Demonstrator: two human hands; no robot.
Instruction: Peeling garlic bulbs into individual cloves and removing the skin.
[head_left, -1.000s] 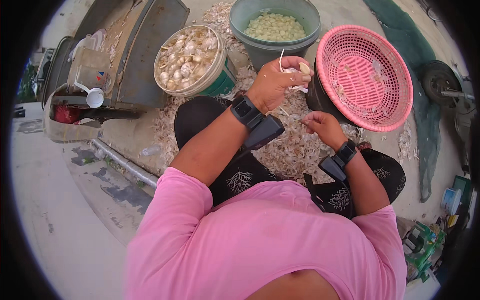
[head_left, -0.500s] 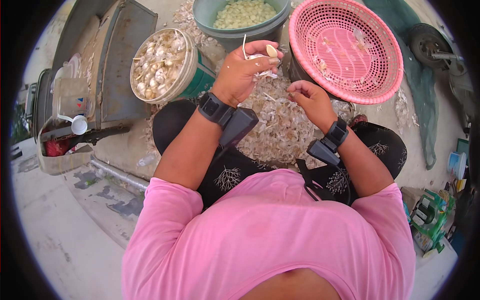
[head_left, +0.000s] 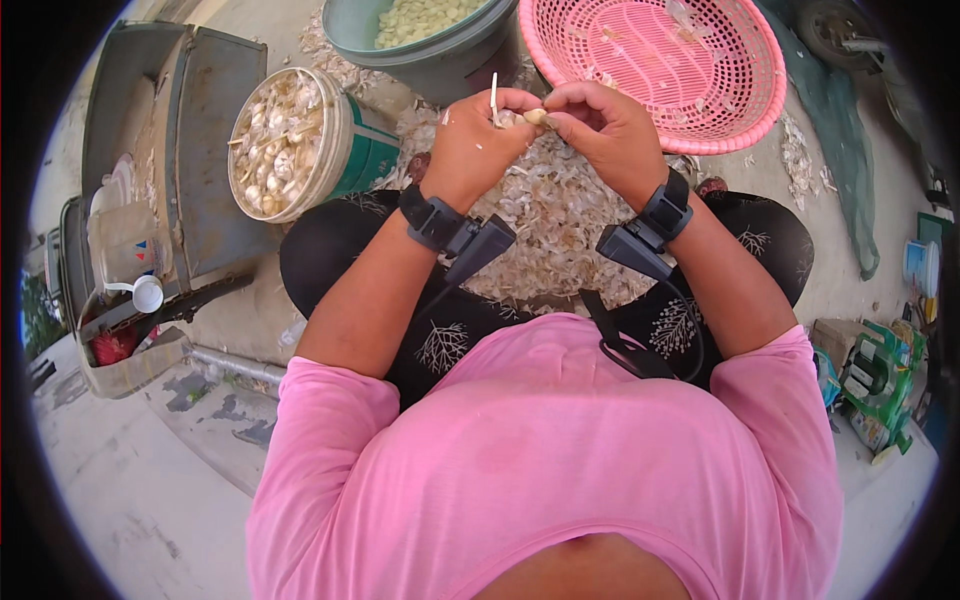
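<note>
My left hand [head_left: 468, 150] is closed around a partly broken garlic bulb [head_left: 507, 119], whose pale, thin stem [head_left: 494, 95] sticks up past the fingers. Against it, the thumb and forefinger of my right hand [head_left: 618, 140] pinch a pale garlic clove [head_left: 537, 117]. Fingertips of both hands nearly meet at this clove. Below them spreads a heap of papery garlic skins [head_left: 560, 225] between my legs. My fingers hide most of the bulb.
A white-and-green bucket of garlic bulbs [head_left: 345, 150] stands left. Beyond my hands are a grey-green tub [head_left: 430, 60] holding peeled cloves and a pink plastic basket [head_left: 765, 110] with scraps of skin. A rusty metal cart [head_left: 215, 150] is far left; green netting [head_left: 845, 150] lies right.
My right hand has moved left and up to meet my left hand, and its fingers now pinch a clove at the bulb. The view has shifted slightly, so the containers sit higher and further left.
</note>
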